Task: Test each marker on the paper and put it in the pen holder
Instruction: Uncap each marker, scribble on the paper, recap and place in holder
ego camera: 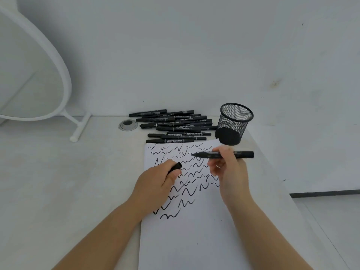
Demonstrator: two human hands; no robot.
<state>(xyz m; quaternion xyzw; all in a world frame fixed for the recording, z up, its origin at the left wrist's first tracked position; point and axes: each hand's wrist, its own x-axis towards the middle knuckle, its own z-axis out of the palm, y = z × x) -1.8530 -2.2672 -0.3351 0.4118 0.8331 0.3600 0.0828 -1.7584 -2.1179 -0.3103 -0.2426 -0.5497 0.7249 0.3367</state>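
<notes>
Two hands work over our paper [194, 221]. Our right hand [228, 172] grasps an uncapped marker [224, 154], its tip at the scribbles near the sheet's far edge. Our left hand [155, 184] clenches round the cap [176, 167]. Beyond lie the marker pile [175, 126] and the upright mesh pen holder [233, 123] on the surface [58, 182].

- markers [176, 124], pile at upper centre of frame: white print "TWIN MARKER" readable on several barrels
- smaller print on the barrels: too blurred to read
- paper [194, 230]: scribbles only, no text
</notes>
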